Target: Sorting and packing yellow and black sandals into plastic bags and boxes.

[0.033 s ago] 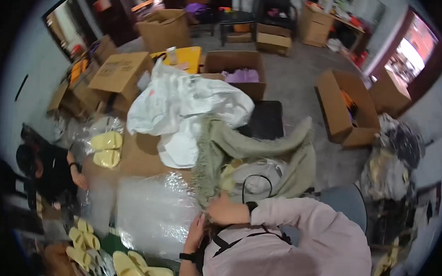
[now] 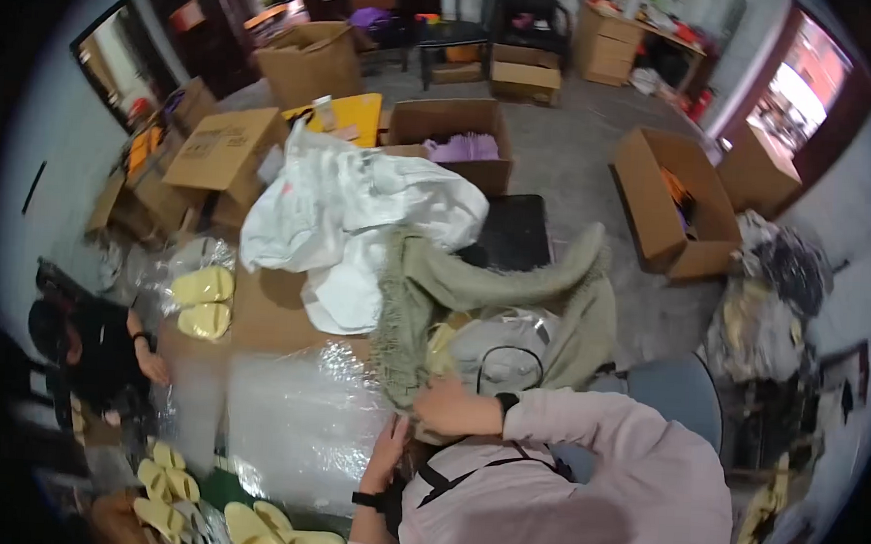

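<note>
An open green woven sack point(image 2: 587, 295) with a frayed edge lies before me. Inside it are clear-wrapped items point(image 2: 501, 344), some yellow, with a thin black loop point(image 2: 509, 369) across them. My right hand point(image 2: 445, 406) is curled over the sack's near left edge, its fingertips partly hidden. Just below, at the same edge, my left hand point(image 2: 382, 458) is bent with thumb and fingers close together; what it pinches, if anything, I cannot make out. A stack of clear plastic bags point(image 2: 290, 412) lies flat to the left of my hands.
Yellow slippers point(image 2: 274, 532) sit at the lower left, another pair point(image 2: 203, 299) farther up. A co-worker point(image 2: 92, 343) is at the far left. A white sack point(image 2: 361, 194) lies beyond the bags. Cardboard boxes point(image 2: 690, 211) stand around; a grey chair point(image 2: 680, 398) is at right.
The whole view has shifted slightly, so most things sit a little farther left. Both hands stay at the sack's near edge, with the right hand still curled there.
</note>
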Demonstrator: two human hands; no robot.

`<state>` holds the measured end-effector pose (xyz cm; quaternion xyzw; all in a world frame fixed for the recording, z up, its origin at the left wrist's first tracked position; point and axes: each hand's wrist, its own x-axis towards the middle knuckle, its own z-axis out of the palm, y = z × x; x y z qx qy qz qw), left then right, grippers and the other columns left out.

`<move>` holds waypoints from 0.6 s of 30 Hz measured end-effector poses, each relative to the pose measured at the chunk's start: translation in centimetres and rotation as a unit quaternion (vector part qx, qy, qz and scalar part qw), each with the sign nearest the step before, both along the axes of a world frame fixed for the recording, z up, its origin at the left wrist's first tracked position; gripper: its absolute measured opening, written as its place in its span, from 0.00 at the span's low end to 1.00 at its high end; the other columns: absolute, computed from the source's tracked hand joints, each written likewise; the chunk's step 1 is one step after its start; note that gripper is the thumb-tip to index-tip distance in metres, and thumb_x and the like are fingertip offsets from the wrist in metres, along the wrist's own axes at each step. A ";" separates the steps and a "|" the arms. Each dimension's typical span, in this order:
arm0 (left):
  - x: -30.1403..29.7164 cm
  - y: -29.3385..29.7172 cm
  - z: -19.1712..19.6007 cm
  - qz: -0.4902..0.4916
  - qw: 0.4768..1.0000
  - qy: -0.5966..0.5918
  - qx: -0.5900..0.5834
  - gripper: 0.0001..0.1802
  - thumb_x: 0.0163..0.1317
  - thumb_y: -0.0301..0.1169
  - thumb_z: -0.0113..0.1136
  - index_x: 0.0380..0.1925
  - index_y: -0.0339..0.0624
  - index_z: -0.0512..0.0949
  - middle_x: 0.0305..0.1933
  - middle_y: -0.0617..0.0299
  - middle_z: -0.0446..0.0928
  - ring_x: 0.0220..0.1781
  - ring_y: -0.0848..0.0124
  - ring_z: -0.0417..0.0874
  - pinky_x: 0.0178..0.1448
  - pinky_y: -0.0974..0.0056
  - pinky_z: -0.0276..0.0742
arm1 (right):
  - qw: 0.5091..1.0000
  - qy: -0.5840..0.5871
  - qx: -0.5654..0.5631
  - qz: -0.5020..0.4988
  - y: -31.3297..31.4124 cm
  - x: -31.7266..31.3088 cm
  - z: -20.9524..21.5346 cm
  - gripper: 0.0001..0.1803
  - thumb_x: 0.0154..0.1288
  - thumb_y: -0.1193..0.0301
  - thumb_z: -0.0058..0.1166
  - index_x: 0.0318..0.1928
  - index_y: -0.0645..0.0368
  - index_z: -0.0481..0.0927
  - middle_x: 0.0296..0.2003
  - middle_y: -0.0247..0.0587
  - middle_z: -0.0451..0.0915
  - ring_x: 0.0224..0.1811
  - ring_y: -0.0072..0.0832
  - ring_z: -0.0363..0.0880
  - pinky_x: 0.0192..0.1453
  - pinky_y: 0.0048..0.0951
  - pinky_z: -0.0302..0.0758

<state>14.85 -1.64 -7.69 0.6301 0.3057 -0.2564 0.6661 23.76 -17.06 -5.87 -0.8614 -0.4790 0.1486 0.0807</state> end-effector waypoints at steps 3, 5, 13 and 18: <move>2.6 -1.1 -2.7 -0.060 0.992 -0.088 0.069 0.36 0.58 0.44 0.58 0.59 0.30 0.59 0.51 0.51 0.72 0.49 0.66 0.73 0.49 0.66 0.70 | 0.966 -0.038 0.051 -0.251 -6.9 2.4 1.8 0.14 0.53 0.60 0.52 0.33 0.57 0.80 0.30 0.46 0.79 0.33 0.42 0.78 0.39 0.44 0.69; 3.4 -1.2 -3.9 0.011 0.999 -0.032 0.030 0.36 0.54 0.41 0.61 0.57 0.30 0.60 0.46 0.52 0.75 0.44 0.66 0.76 0.45 0.67 0.72 | 0.879 -0.249 0.161 -0.373 -11.7 3.4 2.2 0.11 0.52 0.64 0.52 0.24 0.59 0.77 0.26 0.44 0.78 0.30 0.44 0.76 0.35 0.44 0.68; 1.5 -0.7 -11.4 -0.104 0.981 -0.006 0.163 0.21 0.46 0.27 0.58 0.42 0.27 0.73 0.33 0.49 0.77 0.26 0.57 0.79 0.25 0.55 0.72 | 0.523 0.071 0.616 -0.585 -22.2 9.4 5.7 0.12 0.64 0.67 0.46 0.34 0.64 0.77 0.28 0.36 0.78 0.31 0.23 0.77 0.36 0.23 0.71; 1.4 -1.3 -5.8 -0.088 0.990 -0.002 0.115 0.11 0.48 0.21 0.49 0.31 0.25 0.72 0.22 0.50 0.73 0.23 0.59 0.77 0.22 0.57 0.71 | 0.531 0.037 0.644 -0.550 -21.4 11.8 9.8 0.12 0.65 0.69 0.44 0.34 0.64 0.77 0.28 0.37 0.78 0.31 0.22 0.77 0.37 0.22 0.72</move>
